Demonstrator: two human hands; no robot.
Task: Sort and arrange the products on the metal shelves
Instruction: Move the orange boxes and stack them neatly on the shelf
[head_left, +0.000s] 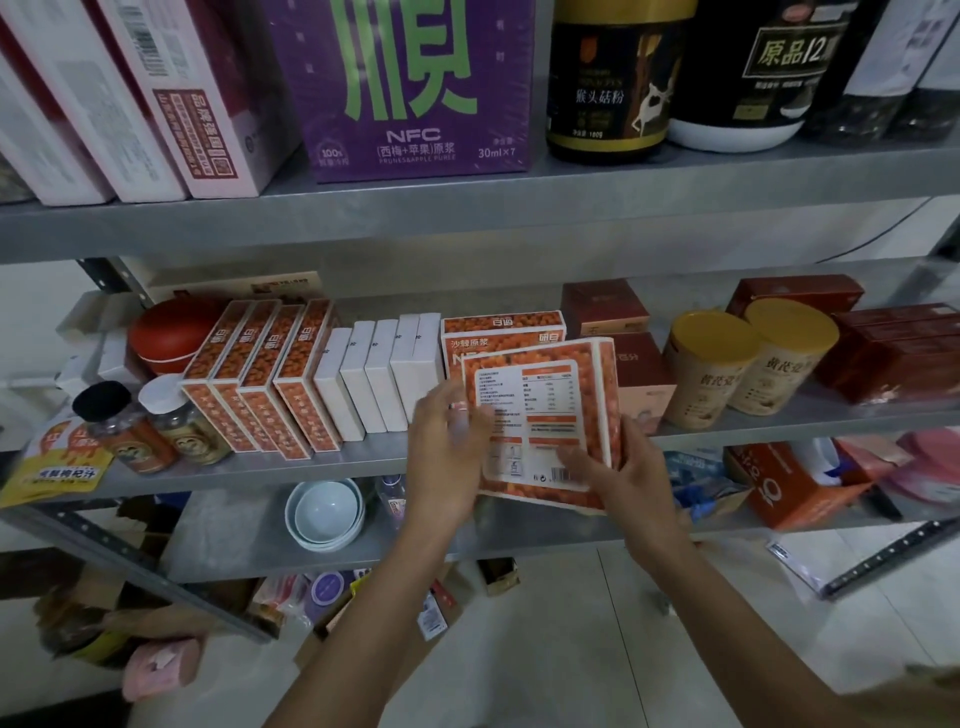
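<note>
A flat orange cardboard box (540, 415) is gripped by the right hand (628, 478) before the grey metal shelf (358, 460); the hold of the blurred left hand (447, 447) cannot be told. Four matching boxes (260, 374) are already ranked at left, while this one is judged not yet placed.

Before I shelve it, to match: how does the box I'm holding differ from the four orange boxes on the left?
The held box is in the right hand, off the shelf; the four boxes stand there on edge. The held box shows its labelled back; the four boxes, narrow sides. Both are orange-printed.
</note>
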